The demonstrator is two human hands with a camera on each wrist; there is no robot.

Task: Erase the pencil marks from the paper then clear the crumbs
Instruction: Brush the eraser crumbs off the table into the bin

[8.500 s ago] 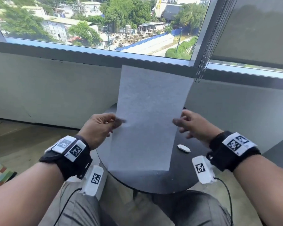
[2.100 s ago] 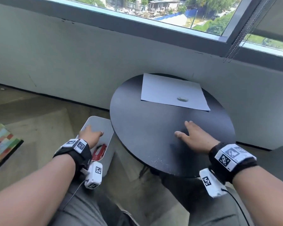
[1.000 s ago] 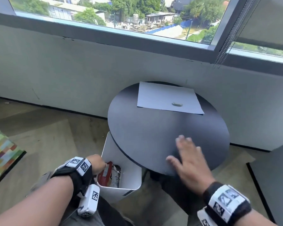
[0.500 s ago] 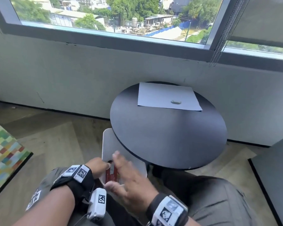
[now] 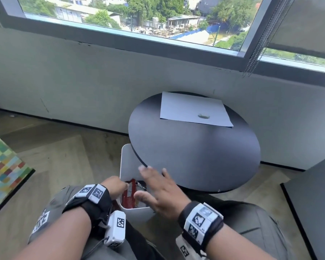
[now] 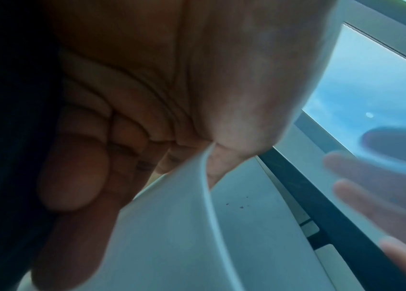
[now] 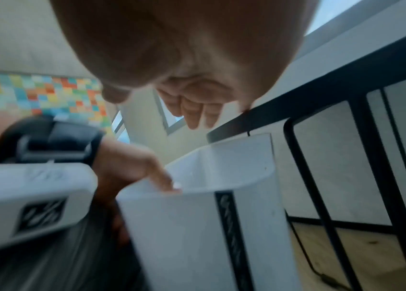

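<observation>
A white sheet of paper [image 5: 193,111] lies at the far side of the round black table [image 5: 195,152], with a small white eraser [image 5: 204,116] resting on it. Below the table's near-left edge a white waste bin [image 5: 128,162] holds red wrappers. My left hand [image 5: 114,186] grips the bin's near rim [image 6: 207,189], thumb inside and fingers outside. My right hand [image 5: 156,188] hovers flat over the bin's mouth with fingers spread and straight, holding nothing. Its fingers [image 7: 192,110] sit just off the table's edge.
A grey wall and window ledge stand right behind the table. A colourful checked rug [image 5: 2,162] lies on the wooden floor to the left. A dark cabinet [image 5: 313,209] stands at the right. The table's black wire legs [image 7: 371,177] stand beside the bin.
My right hand swept across the tabletop to its near-left edge and now hovers over the bin. My left hand has brought the bin in under that edge and still holds its rim.
</observation>
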